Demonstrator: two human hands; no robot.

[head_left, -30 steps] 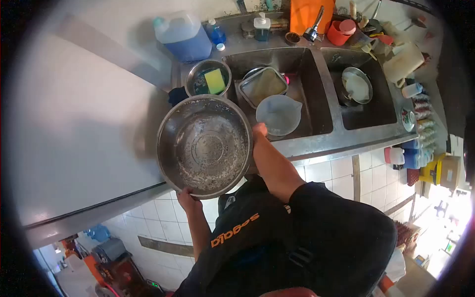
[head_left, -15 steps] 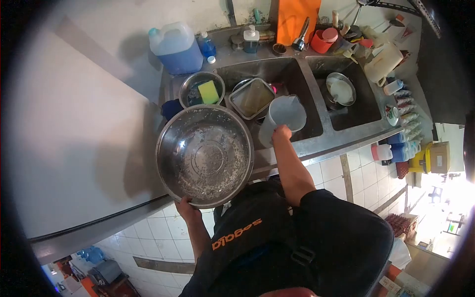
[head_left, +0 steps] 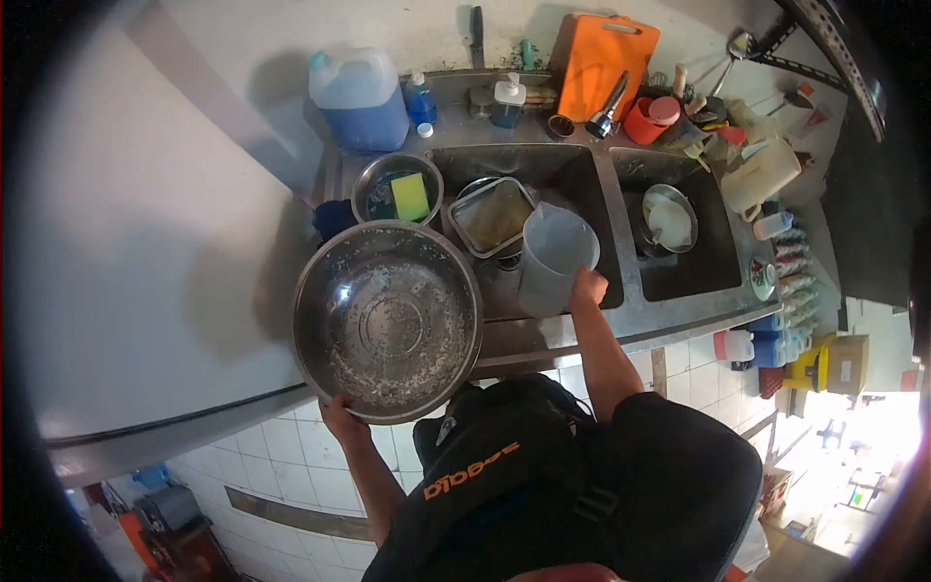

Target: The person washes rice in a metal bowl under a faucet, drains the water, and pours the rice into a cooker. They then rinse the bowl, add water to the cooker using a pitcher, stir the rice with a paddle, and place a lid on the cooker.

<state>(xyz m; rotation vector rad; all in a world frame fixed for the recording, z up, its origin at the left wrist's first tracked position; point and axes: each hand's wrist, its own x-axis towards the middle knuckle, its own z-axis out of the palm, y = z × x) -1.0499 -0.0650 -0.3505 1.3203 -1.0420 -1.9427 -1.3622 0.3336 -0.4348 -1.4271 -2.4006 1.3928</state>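
Observation:
My left hand is closed on the near rim of a large steel basin, whose inside is speckled with pale bits. The basin is tilted so that its inside faces me. My right hand is closed round the handle side of a translucent plastic pitcher, held above the near edge of the left sink bowl. Just left of the pitcher lies a rectangular tray with cloudy liquid in it. A smaller steel bowl with dark liquid and a yellow-green sponge stands behind the basin.
A large jug of blue liquid, a soap pump bottle and an orange cutting board line the back ledge. The faucet leans over the divider. The right sink bowl holds a metal bowl. A white surface is at left.
The pitcher has turned more upright, and my right hand has moved right and lower in view. The basin has shifted slightly left and down, still in my left hand. The view has tilted a little.

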